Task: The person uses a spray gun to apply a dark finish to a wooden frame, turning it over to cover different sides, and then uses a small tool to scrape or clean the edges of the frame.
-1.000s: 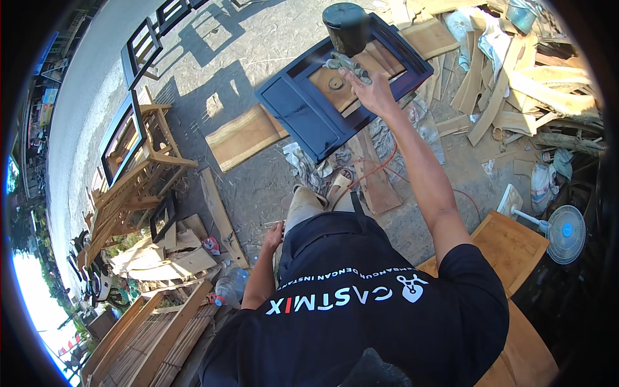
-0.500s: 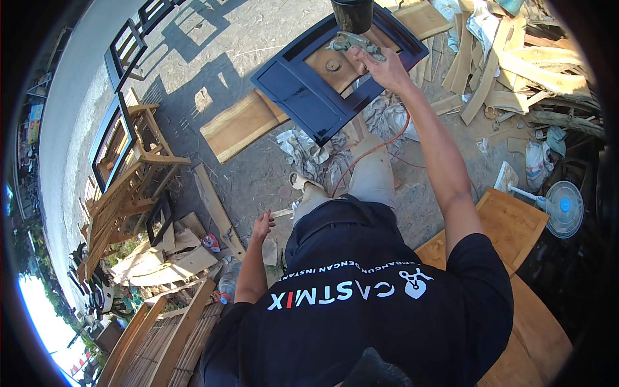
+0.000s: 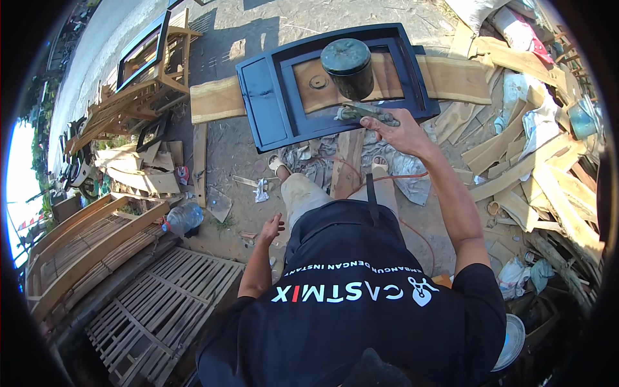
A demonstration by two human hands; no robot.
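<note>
"one hand is doing all the work, isn't it?"

"yes, the right hand (image 3: 403, 132): its fingers are wrapped round a spray gun (image 3: 351, 111) with a dark paint cup (image 3: 347, 58) on top."

"and the left hand (image 3: 273, 227)?"

"beside the left trouser leg (image 3: 303, 198), fingers loosely curled, gripping nothing that i can see."

"where's the workpiece?"

"the dark-coated wooden frame (image 3: 264, 97) lies across a bare plank (image 3: 458, 79), the gun in view over its near edge."

"which step would you call it?"

"coating, i'd judge, though no mist shows, so i can't tell whether paint is flowing."

"what does the next move call for?"

"a steady wrist and an even pass, i'd say, with the orange hose (image 3: 406, 175) kept clear of that glossy, maybe wet finish."
</note>
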